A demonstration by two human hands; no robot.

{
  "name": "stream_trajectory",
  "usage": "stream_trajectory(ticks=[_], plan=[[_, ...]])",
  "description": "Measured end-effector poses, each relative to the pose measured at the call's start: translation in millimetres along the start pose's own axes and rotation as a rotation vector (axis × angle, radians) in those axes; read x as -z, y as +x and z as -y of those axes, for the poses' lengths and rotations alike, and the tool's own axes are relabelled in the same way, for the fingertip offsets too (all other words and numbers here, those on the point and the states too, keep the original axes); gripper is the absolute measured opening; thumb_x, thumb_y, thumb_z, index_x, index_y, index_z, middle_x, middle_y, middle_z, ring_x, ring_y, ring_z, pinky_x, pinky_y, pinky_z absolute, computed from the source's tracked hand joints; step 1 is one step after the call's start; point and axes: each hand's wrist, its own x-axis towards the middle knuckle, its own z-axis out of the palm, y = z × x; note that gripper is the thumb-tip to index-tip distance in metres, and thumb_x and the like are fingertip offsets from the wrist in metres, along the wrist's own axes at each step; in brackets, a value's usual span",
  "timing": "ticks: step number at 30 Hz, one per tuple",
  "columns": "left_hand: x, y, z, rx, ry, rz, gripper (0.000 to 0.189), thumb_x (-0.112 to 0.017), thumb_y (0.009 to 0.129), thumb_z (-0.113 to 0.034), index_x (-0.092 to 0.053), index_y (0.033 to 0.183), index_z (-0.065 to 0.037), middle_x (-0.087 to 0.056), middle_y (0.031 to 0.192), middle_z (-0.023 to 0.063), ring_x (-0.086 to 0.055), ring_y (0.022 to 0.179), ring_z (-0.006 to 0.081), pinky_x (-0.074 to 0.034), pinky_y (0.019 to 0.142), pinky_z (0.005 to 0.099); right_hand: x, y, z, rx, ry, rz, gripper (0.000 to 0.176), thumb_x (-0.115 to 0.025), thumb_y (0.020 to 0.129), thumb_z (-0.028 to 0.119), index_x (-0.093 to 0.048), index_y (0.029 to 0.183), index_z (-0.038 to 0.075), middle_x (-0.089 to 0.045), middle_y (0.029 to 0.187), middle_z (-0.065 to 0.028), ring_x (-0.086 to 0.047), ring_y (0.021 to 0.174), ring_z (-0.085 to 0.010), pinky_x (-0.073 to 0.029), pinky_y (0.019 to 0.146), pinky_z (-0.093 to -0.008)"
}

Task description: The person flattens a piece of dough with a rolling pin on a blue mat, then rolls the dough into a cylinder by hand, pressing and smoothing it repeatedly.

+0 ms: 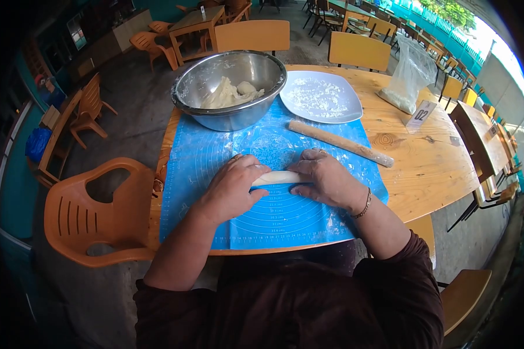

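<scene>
A person at a wooden table (425,163) presses both hands on a pale dough roll (276,177) lying crosswise near the middle of a blue mat (273,221); the left hand (233,186) covers one end and the right hand (326,177) the other, leaving only the middle stretch visible between them; the fingers of both are stretched out and laid loosely over the roll, bearing down on it rather than gripping it.

Behind the mat stand a steel bowl (239,119) with more dough in it and a white plate (346,113) dusted with flour; a rolling pin (340,143) lies aslant on the mat's far right corner, well apart from the hands; a clear bag (410,75) and a numbered card (422,113) sit further right.

The risks look modest but real: uneven pressure from the two palms could thin the uncovered middle until the roll tears; little flour shows under the hands, so the dough may stick and smear instead of turning; the mat lies loose on the table, with its near edge at the table's rim, and a hard forward push could make it creep or buckle; the pin, free to roll, could be knocked toward the table's right side by a stray wrist.
</scene>
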Motion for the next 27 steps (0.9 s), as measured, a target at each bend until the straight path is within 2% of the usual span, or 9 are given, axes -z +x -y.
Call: stream_trajectory(ticks=[5, 8, 10, 12, 16, 21, 24, 25, 27], plan=[[-4.9, 0.9, 3.5, 0.036, -0.023, 0.054, 0.03, -0.075, 0.082, -0.011, -0.072, 0.11, 0.0, -0.071, 0.102, 0.0162, -0.066, 0.094, 0.0334, -0.051, 0.089, 0.0406, -4.0, 0.5, -2.8, -0.01, -0.01, 0.018, 0.029, -0.078, 0.078, 0.01, -0.072, 0.106, 0.004, -0.066, 0.095, -0.0146, -0.064, 0.09, -0.0355, -0.053, 0.083, -0.0428], [1.6, 2.9, 2.2, 0.077, -0.086, 0.084, 0.03, -0.075, 0.083, -0.013, -0.072, 0.11, 0.0, -0.071, 0.103, 0.0177, -0.067, 0.093, 0.0344, -0.052, 0.088, 0.0412, 7.0, -0.4, 0.0, -0.099, 0.078, 0.12, 0.03, -0.078, 0.078, 0.011, -0.073, 0.106, 0.004, -0.066, 0.095, -0.0145, -0.064, 0.092, -0.0355, -0.053, 0.083, -0.0422], [2.2, 1.5, 3.0, 0.106, -0.122, 0.098, 0.03, -0.076, 0.083, -0.013, -0.073, 0.11, 0.0, -0.072, 0.104, 0.0183, -0.067, 0.093, 0.0346, -0.052, 0.088, 0.0415, 5.5, -2.0, -0.9, -0.025, 0.04, 0.004, 0.03, -0.078, 0.078, 0.011, -0.073, 0.107, 0.004, -0.066, 0.095, -0.0145, -0.064, 0.09, -0.0347, -0.053, 0.083, -0.0419], [-2.3, 1.4, 6.4, -0.009, 0.017, 0.038, 0.031, -0.075, 0.084, -0.012, -0.073, 0.112, 0.0, -0.072, 0.105, 0.019, -0.068, 0.095, 0.0334, -0.053, 0.087, 0.0411, 5.0, -1.3, 0.4, -0.029, 0.034, 0.034, 0.029, -0.078, 0.079, 0.011, -0.073, 0.107, 0.004, -0.066, 0.095, -0.0144, -0.064, 0.09, -0.0344, -0.053, 0.083, -0.0415], [-7.3, 0.0, 7.3, -0.041, 0.01, 0.026, 0.031, -0.074, 0.085, -0.011, -0.073, 0.114, 0.0, -0.073, 0.103, 0.0188, -0.068, 0.095, 0.0335, -0.053, 0.088, 0.0407, 5.7, -1.9, -3.2, -0.048, 0.023, 0.069, 0.027, -0.077, 0.081, 0.009, -0.074, 0.106, 0.002, -0.066, 0.093, -0.0152, -0.064, 0.088, -0.0347, -0.053, 0.081, -0.0402], [9.2, 0.9, 0.9, 0.115, -0.233, 0.145, 0.029, -0.072, 0.087, -0.01, -0.073, 0.114, 0.001, -0.073, 0.101, 0.0181, -0.068, 0.093, 0.0332, -0.053, 0.087, 0.0407, 20.7, 1.1, -3.9, -0.143, 0.177, 0.2, 0.022, -0.075, 0.085, 0.011, -0.074, 0.104, 0.001, -0.066, 0.09, -0.0156, -0.064, 0.082, -0.0338, -0.052, 0.078, -0.0392], [15.4, 5.9, 2.0, 0.216, -0.174, 0.249, 0.03, -0.072, 0.088, -0.011, -0.073, 0.115, 0.0, -0.073, 0.1, 0.0178, -0.067, 0.096, 0.0315, -0.052, 0.088, 0.04, 16.3, -1.0, -7.0, -0.182, 0.169, 0.184, 0.02, -0.075, 0.087, 0.014, -0.075, 0.103, 0.001, -0.066, 0.091, -0.0153, -0.064, 0.081, -0.0325, -0.052, 0.078, -0.0391], [12.4, 5.2, 3.9, 0.217, -0.173, 0.247, 0.03, -0.072, 0.088, -0.011, -0.073, 0.115, 0.0, -0.073, 0.1, 0.0178, -0.067, 0.096, 0.0315, -0.052, 0.088, 0.04, 14.2, -1.2, -8.1, -0.179, 0.099, 0.141, 0.019, -0.074, 0.088, 0.014, -0.075, 0.102, 0.001, -0.067, 0.092, -0.0149, -0.064, 0.081, -0.0318, -0.052, 0.078, -0.039], [3.6, 4.2, 5.9, 0.015, -0.025, -0.032, 0.03, -0.073, 0.087, -0.011, -0.072, 0.115, 0.0, -0.071, 0.107, 0.0172, -0.066, 0.101, 0.0305, -0.051, 0.091, 0.0397, 11.2, -0.9, -6.7, -0.102, 0.047, 0.055, 0.02, -0.072, 0.087, 0.014, -0.074, 0.103, 0.002, -0.068, 0.094, -0.0155, -0.065, 0.085, -0.0336, -0.053, 0.083, -0.0418]])
